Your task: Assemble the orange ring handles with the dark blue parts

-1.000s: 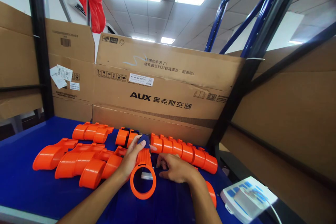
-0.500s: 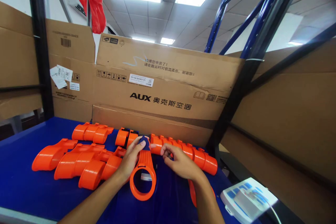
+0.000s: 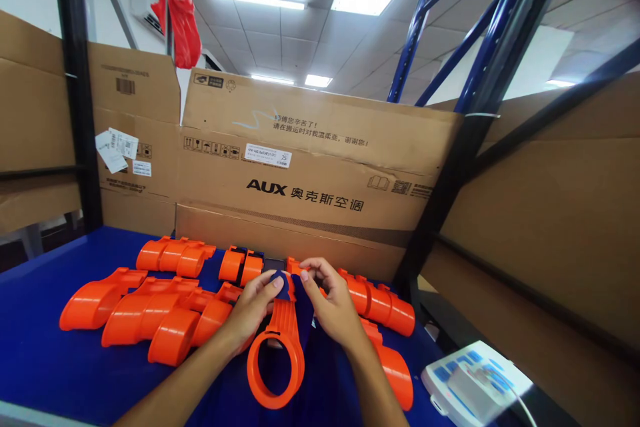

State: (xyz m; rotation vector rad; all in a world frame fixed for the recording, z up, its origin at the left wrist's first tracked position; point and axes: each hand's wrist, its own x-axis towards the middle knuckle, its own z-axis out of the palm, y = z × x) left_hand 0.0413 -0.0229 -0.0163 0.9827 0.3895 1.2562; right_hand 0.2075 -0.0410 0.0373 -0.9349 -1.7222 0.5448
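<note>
My left hand [image 3: 254, 310] is closed around the upper end of an orange plastic piece with a ring [image 3: 276, 373], thumb on top. The ring hangs downward over the blue table. A dark blue strap [image 3: 284, 285] lies over the gripped end, under my left thumb. Just to the right, my right hand [image 3: 327, 300] pinches what looks like the strap's other part with thumb and forefinger; its lower length blends into the blue tabletop. Behind my hands stand two orange pieces with dark straps [image 3: 241, 265].
Several similar orange pieces [image 3: 173, 310] lie left on the blue table [image 3: 45, 373]; more stand in a row [image 3: 385, 307] at right, with another [image 3: 397, 373] beside my right forearm. A white device with a cable [image 3: 475, 380] sits front right. Cardboard [image 3: 300, 167] walls the back.
My right hand has moved up and left, closer to the held piece, and now pinches beside it. The orange ring has swung slightly lower and to the right in my left hand.
</note>
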